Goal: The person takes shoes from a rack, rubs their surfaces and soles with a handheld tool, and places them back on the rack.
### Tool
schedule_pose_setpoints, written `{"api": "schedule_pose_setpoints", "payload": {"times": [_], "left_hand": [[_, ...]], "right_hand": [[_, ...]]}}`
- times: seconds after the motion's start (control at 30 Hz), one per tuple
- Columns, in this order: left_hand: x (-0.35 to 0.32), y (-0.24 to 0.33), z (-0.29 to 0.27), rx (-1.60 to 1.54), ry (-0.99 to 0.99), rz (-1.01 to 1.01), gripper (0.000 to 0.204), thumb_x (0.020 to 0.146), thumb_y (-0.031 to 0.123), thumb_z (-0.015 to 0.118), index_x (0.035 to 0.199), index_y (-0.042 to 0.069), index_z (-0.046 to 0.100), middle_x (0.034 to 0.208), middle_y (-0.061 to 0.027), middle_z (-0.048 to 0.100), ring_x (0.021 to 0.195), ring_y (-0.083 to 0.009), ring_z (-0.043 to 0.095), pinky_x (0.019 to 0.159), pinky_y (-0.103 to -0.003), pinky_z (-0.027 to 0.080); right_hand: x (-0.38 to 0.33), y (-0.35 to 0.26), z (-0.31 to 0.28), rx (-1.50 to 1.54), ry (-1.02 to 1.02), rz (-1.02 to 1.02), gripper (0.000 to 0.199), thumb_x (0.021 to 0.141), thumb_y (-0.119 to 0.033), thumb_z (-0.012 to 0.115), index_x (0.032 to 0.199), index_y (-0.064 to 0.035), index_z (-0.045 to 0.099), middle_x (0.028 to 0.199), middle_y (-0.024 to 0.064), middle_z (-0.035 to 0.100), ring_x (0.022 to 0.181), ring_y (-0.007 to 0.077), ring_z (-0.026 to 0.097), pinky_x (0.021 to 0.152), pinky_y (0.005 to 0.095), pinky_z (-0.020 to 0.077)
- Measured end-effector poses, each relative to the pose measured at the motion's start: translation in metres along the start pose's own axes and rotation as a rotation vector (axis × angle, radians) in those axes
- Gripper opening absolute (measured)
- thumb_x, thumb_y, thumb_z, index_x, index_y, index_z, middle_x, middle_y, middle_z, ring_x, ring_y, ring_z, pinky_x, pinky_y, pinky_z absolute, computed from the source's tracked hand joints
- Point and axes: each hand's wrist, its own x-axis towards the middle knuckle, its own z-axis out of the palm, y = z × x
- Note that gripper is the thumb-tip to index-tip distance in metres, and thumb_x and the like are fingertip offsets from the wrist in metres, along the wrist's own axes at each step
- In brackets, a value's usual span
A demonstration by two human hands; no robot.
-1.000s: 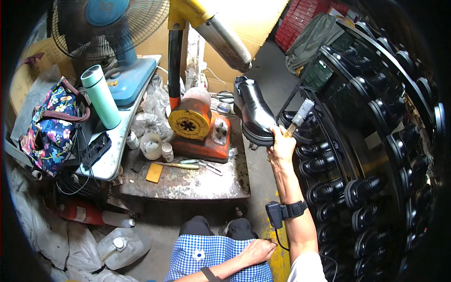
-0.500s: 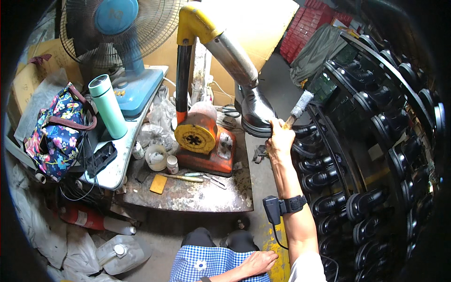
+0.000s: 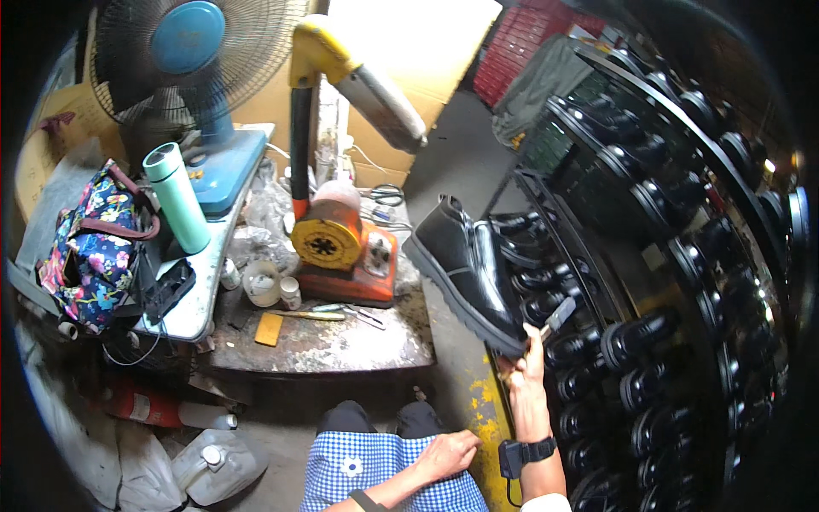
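Stained workbench (image 3: 341, 346), orange machine (image 3: 341, 252) (tools (image 3: 328, 314) beside), white cups (image 3: 260, 282)

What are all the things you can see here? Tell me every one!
Boot: one, shiny black, held up at its toe by the right hand.
Brush: one, pale handle, in the right hand with the boot.
Rack of shoes: one, dark, many black shoes, on the right.
Machine: one, orange and yellow, on the workbench.
Fan: one, blue, at the back left.
Flask: one, mint green, upright below the fan.
Bag: one, flowered, far left.
Scissors: one pair, behind the machine.
Jug: one, clear plastic, on the floor.
Left hand: resting on the blue checked lap.
Right hand: wrist strap, gripping the boot toe.
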Motion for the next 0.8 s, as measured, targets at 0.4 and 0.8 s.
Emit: {"api": "schedule_pose_setpoints", "payload": {"times": [0.4,0.8], "left_hand": [[0.027,0.01,-0.092,-1.587,0.148,-0.762,0.064,0.084,0.058,0.035,0.121,0.006,0.04,0.11,-0.0129,0.055,0.084,-0.03,0.061,0.065,-0.041,0.053],[0.028,0.036,-0.067,-1.065,0.042,-0.472,0.045,0.087,0.037,0.048,0.116,0.003,0.046,0.109,-0.0078,0.053,0.099,-0.0159,0.05,0.088,-0.029,0.039]], "right_hand": [[-0.186,-0.012,-0.137,-0.185,-0.065,-0.16,0.065,0.062,-0.021,0.061,0.119,0.004,0.044,0.103,0.0153,0.059,0.081,0.0214,0.062,0.069,0.0279,0.0522],[-0.252,-0.005,-0.198,-0.857,-0.151,-0.155,0.096,0.05,-0.008,0.081,0.131,0.0012,0.03,0.129,0.0091,0.04,0.118,0.0164,0.037,0.101,0.0296,0.0236]]}}
